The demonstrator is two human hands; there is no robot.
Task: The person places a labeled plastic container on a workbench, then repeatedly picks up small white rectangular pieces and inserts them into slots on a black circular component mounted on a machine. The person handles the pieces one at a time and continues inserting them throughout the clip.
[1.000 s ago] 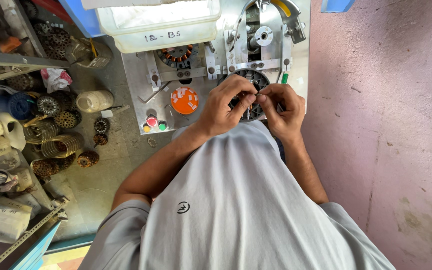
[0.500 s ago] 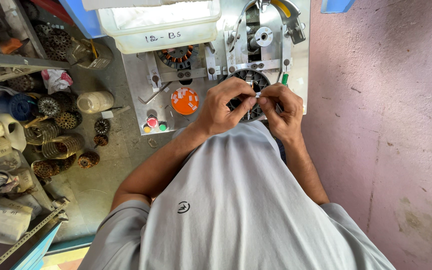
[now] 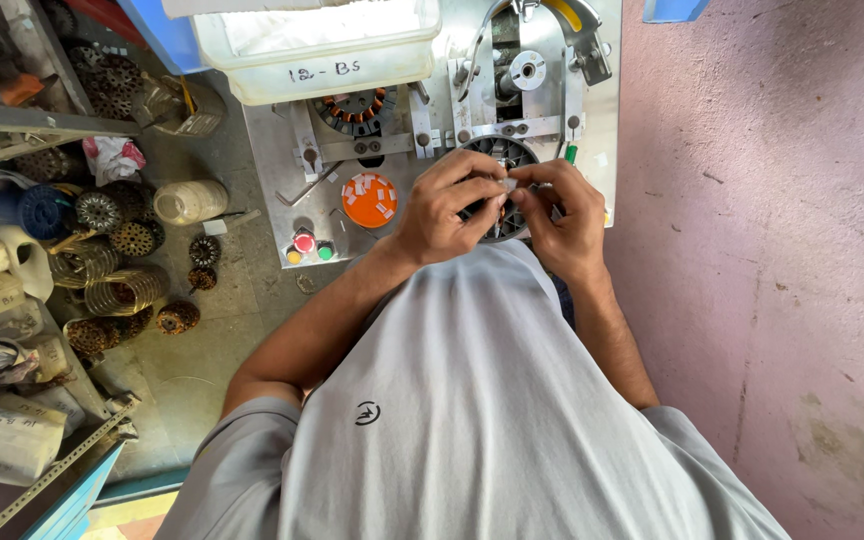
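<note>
While both hands (image 3: 505,205) pinch together, the small white slip (image 3: 508,185) looks flat, perhaps paper.

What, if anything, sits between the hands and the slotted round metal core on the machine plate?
Nothing visible. The left hand and right hand meet directly over the slotted round metal core, pinching a small white strip between their fingertips, which hide the core's near part.

- The left hand (image 3: 447,205) and right hand (image 3: 562,215) have drawn slightly closer together, fingertips now meeting on a small white slip (image 3: 508,185) above the slotted round stator (image 3: 500,160).
</note>
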